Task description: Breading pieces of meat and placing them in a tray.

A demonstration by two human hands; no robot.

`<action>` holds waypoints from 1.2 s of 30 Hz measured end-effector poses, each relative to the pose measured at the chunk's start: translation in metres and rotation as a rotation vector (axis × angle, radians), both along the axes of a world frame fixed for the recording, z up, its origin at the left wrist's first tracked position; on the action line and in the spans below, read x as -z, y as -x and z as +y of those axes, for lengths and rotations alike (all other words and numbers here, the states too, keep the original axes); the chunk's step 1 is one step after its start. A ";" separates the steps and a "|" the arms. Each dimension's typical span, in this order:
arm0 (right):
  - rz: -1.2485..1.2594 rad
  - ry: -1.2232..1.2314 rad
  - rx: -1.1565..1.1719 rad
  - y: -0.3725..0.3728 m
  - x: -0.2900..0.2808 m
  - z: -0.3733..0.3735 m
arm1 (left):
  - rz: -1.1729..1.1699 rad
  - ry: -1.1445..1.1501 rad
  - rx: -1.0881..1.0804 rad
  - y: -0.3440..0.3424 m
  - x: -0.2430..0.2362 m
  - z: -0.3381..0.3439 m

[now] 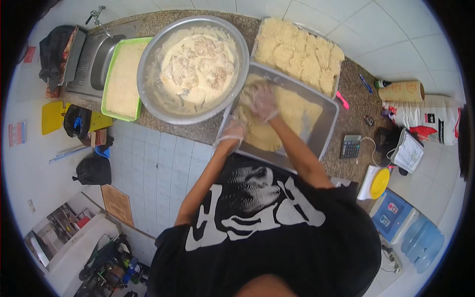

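A grey rectangular tub [330, 123] stands at the counter's front edge, holding loose pale-yellow crumbs [299, 106]. Reaching into its left part, my right hand [263, 100] wears a clear plastic glove and lies on the crumbs, fingers stretched out and slightly blurred. My left hand [235, 129], also gloved, is at the tub's left wall; its fingers are too unclear to read. Just left of the tub sits a wide metal basin [148, 101] with pieces that look like raw meat [210, 54] in creamy batter. Behind the tub, a tray of crumb-coated pieces [297, 52] shows lumpy tops.
Left of the basin, a green-rimmed tray [105, 96] of pale crumbs stands beside a steel sink [101, 62]. On the right of the counter lie a pink-handled tool [342, 100], a blue pen [365, 83] and a calculator [350, 147]. A black bag [93, 171] is on the left.
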State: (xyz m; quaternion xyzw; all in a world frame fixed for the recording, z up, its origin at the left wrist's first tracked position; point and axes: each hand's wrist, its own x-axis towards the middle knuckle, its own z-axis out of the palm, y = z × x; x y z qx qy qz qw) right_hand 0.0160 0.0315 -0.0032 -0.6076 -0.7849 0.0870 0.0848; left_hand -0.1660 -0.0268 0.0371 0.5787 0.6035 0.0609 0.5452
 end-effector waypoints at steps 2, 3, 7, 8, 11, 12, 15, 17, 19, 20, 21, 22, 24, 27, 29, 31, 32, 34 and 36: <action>0.109 -0.005 0.019 -0.003 -0.015 0.004 | 0.172 0.033 0.029 0.005 -0.002 0.004; 0.117 -0.008 -0.079 -0.007 -0.015 0.007 | 0.074 0.037 -0.052 0.009 -0.003 0.011; -0.362 -0.196 -0.375 -0.067 0.049 0.018 | -0.027 0.028 -0.041 -0.006 -0.009 0.015; -0.875 -0.124 -0.446 -0.055 0.033 0.022 | -0.018 0.018 -0.056 0.002 -0.002 0.011; -0.049 0.502 0.011 -0.034 -0.087 0.020 | -0.165 -0.054 -0.121 0.020 -0.003 0.000; -0.047 0.496 0.055 -0.044 -0.082 0.014 | -0.140 -0.030 -0.087 0.009 -0.025 0.004; -0.218 0.544 -0.063 -0.064 -0.048 0.006 | -0.052 -0.063 0.003 -0.001 -0.047 0.006; 0.102 0.264 -0.158 -0.068 -0.041 -0.014 | -0.044 -0.138 0.105 0.007 -0.042 0.005; 0.315 0.278 -0.108 -0.067 -0.033 -0.035 | -0.066 -0.126 0.088 0.007 -0.038 0.002; 0.529 0.290 -0.082 -0.062 -0.039 -0.044 | -0.082 -0.117 0.046 0.010 -0.040 0.000; 0.713 0.235 -0.023 -0.059 -0.045 -0.055 | -0.025 -0.291 0.200 0.027 -0.007 0.000; 0.703 0.229 -0.006 -0.069 -0.038 -0.063 | -0.038 -0.292 0.214 0.013 -0.020 0.001; 1.347 0.299 0.221 -0.087 -0.018 -0.074 | -0.097 0.074 -0.082 -0.013 -0.068 0.003; 0.927 -0.014 0.167 -0.123 -0.079 -0.056 | -0.146 0.084 -0.130 0.001 -0.034 0.004; 1.055 0.115 0.287 -0.155 -0.147 -0.044 | -0.174 0.119 -0.159 0.006 -0.023 0.001; 1.221 0.114 0.360 -0.195 -0.165 -0.034 | -0.232 0.081 -0.173 0.011 -0.008 0.001; 1.221 0.116 0.350 -0.214 -0.164 -0.028 | -0.289 0.048 -0.193 0.013 -0.003 0.000; -0.370 -0.129 0.028 -0.248 -0.159 -0.013 | -0.166 -0.048 -0.163 0.011 -0.004 -0.001; -0.253 -0.008 0.110 -0.260 -0.125 0.010 | -0.048 -0.136 -0.113 -0.001 -0.013 0.001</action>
